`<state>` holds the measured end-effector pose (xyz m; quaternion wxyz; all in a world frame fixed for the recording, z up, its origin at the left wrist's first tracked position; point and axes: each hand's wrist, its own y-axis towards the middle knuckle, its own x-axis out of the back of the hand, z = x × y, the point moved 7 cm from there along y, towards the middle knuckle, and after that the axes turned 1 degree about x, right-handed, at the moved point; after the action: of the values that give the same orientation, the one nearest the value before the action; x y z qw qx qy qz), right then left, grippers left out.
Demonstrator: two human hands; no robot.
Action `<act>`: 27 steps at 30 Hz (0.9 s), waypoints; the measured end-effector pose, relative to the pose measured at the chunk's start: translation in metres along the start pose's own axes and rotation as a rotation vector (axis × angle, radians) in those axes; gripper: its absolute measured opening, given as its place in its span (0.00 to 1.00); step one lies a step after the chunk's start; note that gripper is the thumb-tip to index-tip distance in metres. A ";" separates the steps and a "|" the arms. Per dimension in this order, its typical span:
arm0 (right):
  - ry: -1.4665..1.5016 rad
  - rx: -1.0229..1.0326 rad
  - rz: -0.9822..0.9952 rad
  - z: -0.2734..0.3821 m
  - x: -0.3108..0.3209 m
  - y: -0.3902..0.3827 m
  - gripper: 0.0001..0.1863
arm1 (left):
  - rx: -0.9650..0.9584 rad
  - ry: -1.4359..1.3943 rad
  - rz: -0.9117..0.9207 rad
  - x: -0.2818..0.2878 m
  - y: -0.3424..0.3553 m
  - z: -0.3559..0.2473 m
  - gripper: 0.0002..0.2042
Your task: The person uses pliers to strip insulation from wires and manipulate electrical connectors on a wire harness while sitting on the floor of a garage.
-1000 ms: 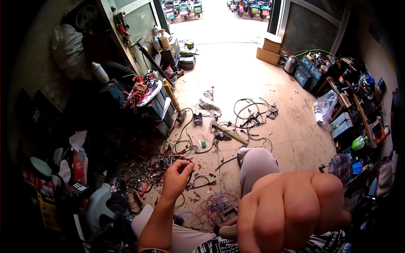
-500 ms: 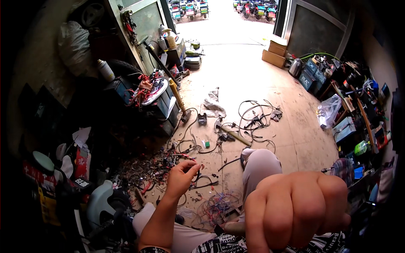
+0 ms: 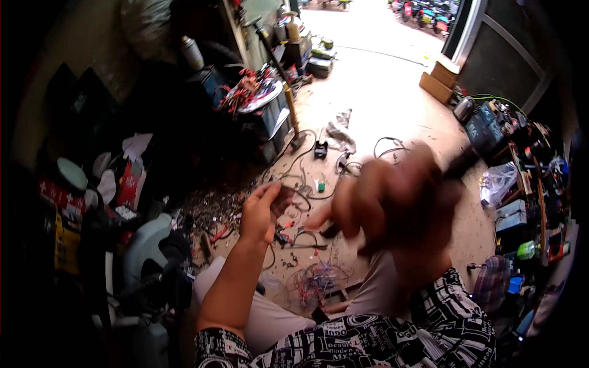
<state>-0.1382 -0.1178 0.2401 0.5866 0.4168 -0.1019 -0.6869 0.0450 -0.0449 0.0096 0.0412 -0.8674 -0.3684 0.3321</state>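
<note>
My left hand (image 3: 262,205) is raised over the littered floor, thumb and fingers bent toward each other. Anything between its fingertips is too small to make out. Black cable (image 3: 300,199) lies on the floor just beyond those fingers. In front of my right knee, my right hand (image 3: 392,205) is closed and smeared by motion. A dark, handle-like shape (image 3: 463,162) sticks out of it toward the upper right; blur hides what kind of thing it is. Below my hands, a tangle of thin coloured wires (image 3: 316,283) lies on the floor between my legs.
Small scraps (image 3: 211,211) cover the floor at left, beside a grey plastic cover (image 3: 147,245). A small green piece (image 3: 321,187) and a black block (image 3: 321,149) lie ahead. Batteries (image 3: 481,126) and a clear plastic bag (image 3: 498,184) line the right side. Cardboard boxes (image 3: 438,83) stand near the doorway.
My right hand has moved up and away from me, from close beneath the view to over the floor. The view has swung, shifting the room rightward and up. My left hand remains raised.
</note>
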 end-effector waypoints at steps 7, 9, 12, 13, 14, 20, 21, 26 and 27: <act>-0.952 -1.009 -0.301 -0.127 0.146 -0.054 0.22 | -0.037 0.017 -0.069 0.001 0.002 -0.019 0.09; -1.089 -0.906 -0.183 -0.132 0.129 -0.050 0.21 | -0.041 0.010 -0.092 0.006 -0.002 -0.023 0.09; -1.242 -0.634 -0.010 -0.134 0.115 -0.050 0.21 | -0.032 0.014 -0.082 0.003 -0.002 -0.025 0.09; -1.317 -0.577 0.022 -0.133 0.112 -0.050 0.22 | -0.029 0.015 -0.084 0.003 -0.002 -0.024 0.09; -1.314 -0.580 0.020 -0.133 0.111 -0.051 0.22 | -0.040 0.037 -0.084 0.002 -0.002 -0.024 0.09; -1.601 -0.592 0.053 -0.126 0.112 -0.049 0.23 | -0.050 0.099 -0.058 -0.007 -0.006 -0.022 0.08; -1.608 -0.611 0.075 -0.127 0.112 -0.050 0.23 | -0.046 0.103 -0.055 -0.009 -0.006 -0.021 0.08; -1.615 -0.583 0.100 -0.130 0.108 -0.051 0.23 | -0.049 0.111 -0.049 -0.007 -0.006 -0.019 0.08; -1.625 -0.556 0.103 -0.130 0.107 -0.050 0.23 | -0.046 0.116 -0.047 -0.007 -0.006 -0.018 0.08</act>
<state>-0.0808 -0.1534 0.0778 0.4430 -0.3681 -0.3372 -0.7447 0.0491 -0.0419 0.0293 0.0502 -0.8769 -0.3932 0.2718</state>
